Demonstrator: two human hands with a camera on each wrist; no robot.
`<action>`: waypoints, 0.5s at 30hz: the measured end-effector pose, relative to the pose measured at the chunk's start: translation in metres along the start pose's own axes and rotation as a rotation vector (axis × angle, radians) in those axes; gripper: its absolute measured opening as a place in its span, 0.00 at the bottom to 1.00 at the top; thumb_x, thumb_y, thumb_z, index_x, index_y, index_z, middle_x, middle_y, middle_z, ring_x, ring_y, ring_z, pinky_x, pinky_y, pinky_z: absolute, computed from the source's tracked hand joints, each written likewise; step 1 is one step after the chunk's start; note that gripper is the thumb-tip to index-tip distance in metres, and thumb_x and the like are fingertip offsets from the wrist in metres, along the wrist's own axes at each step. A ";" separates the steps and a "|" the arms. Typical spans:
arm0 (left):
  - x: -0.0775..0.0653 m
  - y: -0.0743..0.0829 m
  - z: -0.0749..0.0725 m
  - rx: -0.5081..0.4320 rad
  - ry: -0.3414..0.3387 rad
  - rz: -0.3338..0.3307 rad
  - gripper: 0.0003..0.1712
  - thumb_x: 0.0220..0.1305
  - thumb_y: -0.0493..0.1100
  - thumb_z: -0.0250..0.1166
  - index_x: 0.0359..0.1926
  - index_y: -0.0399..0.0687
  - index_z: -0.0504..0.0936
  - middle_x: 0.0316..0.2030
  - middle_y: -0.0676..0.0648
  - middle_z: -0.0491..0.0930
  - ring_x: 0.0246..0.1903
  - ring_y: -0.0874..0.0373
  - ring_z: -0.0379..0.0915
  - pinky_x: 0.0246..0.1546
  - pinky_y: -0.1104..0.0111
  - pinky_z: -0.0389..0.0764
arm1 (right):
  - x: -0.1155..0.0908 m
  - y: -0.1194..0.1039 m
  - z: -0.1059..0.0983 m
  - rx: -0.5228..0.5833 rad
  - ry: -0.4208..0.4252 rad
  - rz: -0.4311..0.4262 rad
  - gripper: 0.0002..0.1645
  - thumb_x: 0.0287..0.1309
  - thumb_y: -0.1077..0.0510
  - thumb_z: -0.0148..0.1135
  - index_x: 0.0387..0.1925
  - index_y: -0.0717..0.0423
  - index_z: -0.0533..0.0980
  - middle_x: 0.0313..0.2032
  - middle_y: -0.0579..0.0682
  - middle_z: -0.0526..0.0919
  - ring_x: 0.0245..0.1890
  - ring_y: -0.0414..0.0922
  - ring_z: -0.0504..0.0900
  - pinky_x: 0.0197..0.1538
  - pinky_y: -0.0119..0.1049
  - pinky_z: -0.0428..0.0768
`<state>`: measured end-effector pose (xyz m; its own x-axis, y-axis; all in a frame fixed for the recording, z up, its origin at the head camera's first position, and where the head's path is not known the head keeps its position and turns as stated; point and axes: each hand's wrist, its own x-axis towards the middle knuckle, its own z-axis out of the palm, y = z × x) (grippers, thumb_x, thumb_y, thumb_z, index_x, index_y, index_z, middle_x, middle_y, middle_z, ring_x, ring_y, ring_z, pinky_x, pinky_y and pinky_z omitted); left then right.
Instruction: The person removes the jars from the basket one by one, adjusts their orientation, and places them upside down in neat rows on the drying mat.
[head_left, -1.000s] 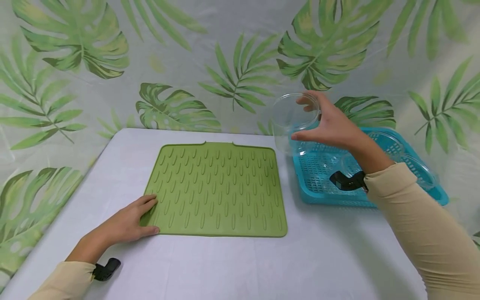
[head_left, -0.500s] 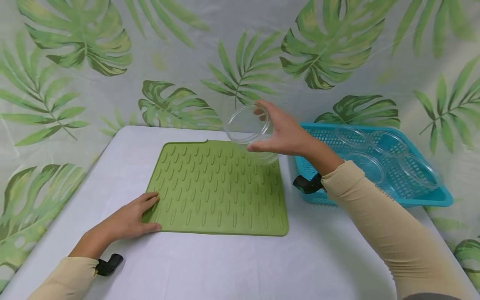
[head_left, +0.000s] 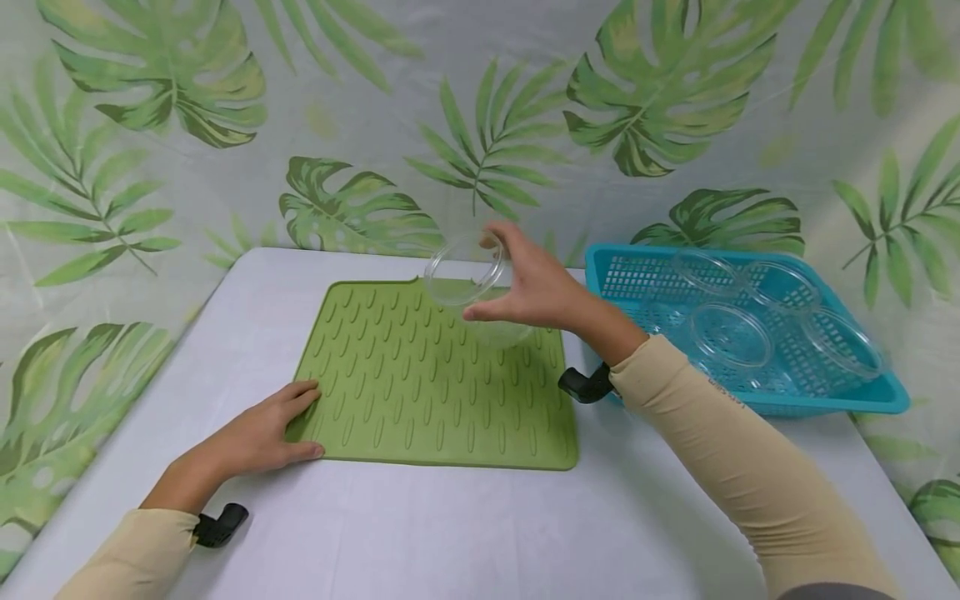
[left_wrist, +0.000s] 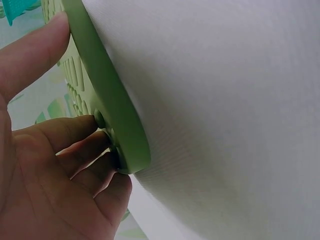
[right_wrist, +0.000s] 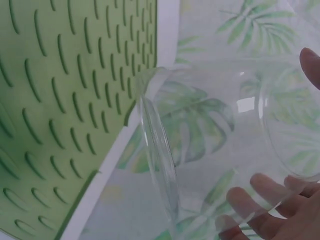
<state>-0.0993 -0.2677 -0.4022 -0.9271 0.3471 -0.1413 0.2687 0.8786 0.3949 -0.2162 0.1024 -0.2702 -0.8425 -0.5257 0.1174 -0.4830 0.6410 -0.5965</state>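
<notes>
My right hand (head_left: 540, 287) holds a clear round plastic container (head_left: 480, 325), thumb on the near side and fingers round the far side. It is tilted over the back of the green ridged mat (head_left: 427, 392), its rim toward the left. In the right wrist view, the container's clear wall (right_wrist: 200, 125) shows fingers behind it. My left hand (head_left: 255, 437) rests at the mat's front left corner. In the left wrist view, the thumb (left_wrist: 37, 55) touches the mat's edge, and the fingertips lie along its side.
A blue perforated basket (head_left: 817, 407) stands at the right on the white-covered table (head_left: 420, 533). Several clear round containers (head_left: 731, 333) lie in it. A leaf-printed cloth (head_left: 360, 108) hangs behind the table.
My right hand has carried the clear container leftward from above the basket to over the mat, then a little lower. The left hand has stayed at the mat's corner.
</notes>
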 end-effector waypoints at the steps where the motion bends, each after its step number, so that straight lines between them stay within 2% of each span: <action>1: 0.000 0.000 0.000 0.001 0.000 0.002 0.50 0.55 0.56 0.73 0.69 0.29 0.65 0.71 0.31 0.61 0.68 0.29 0.60 0.62 0.39 0.71 | 0.000 0.001 0.001 0.001 0.000 0.006 0.66 0.47 0.39 0.76 0.77 0.50 0.48 0.71 0.51 0.65 0.70 0.51 0.67 0.67 0.54 0.72; 7: 0.001 -0.001 0.001 0.002 0.000 0.002 0.50 0.55 0.55 0.73 0.69 0.28 0.65 0.71 0.31 0.61 0.68 0.29 0.60 0.62 0.39 0.70 | 0.001 0.002 0.007 -0.013 0.021 0.006 0.65 0.46 0.37 0.76 0.77 0.51 0.50 0.71 0.53 0.66 0.69 0.52 0.68 0.67 0.53 0.73; 15: 0.002 0.000 -0.003 -0.010 -0.011 0.001 0.51 0.54 0.56 0.74 0.69 0.30 0.66 0.71 0.31 0.61 0.68 0.29 0.61 0.61 0.39 0.71 | 0.000 -0.001 0.021 -0.054 0.096 -0.023 0.64 0.43 0.38 0.78 0.76 0.52 0.54 0.69 0.52 0.68 0.69 0.51 0.68 0.68 0.52 0.72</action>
<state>-0.1021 -0.2684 -0.3999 -0.9240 0.3513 -0.1512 0.2666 0.8750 0.4041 -0.2107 0.0896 -0.2863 -0.8490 -0.4860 0.2076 -0.5122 0.6599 -0.5497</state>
